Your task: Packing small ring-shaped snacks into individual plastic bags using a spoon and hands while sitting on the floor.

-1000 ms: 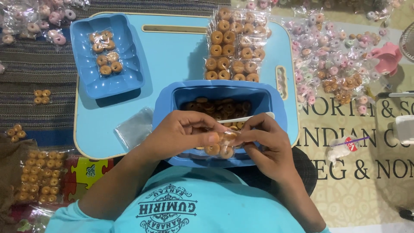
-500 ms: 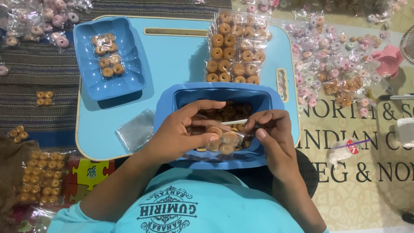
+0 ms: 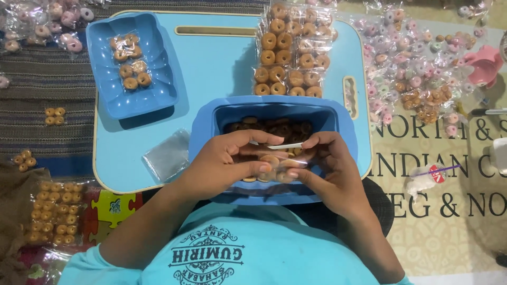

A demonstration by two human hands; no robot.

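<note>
My left hand [image 3: 227, 161] and my right hand [image 3: 325, 163] both pinch a small clear plastic packet [image 3: 272, 166] holding a few brown ring-shaped snacks. The packet hangs just above a deep blue tub [image 3: 211, 126] that has several loose brown rings in it. A thin white strip [image 3: 285, 145] lies along the packet's top edge between my fingertips. The tub sits at the near edge of a light blue lap table [image 3: 216, 68].
A shallow blue tray [image 3: 153, 97] with two filled packets sits at the table's far left. Several sealed packets of brown rings [image 3: 288, 58] lie behind the tub. Empty clear bags [image 3: 166, 155] lie left of it. Pink and brown packets [image 3: 417, 79] cover the mat on the right.
My hands have kept hold of the packet over the tub, and it now sits a little higher and flatter between my fingertips.
</note>
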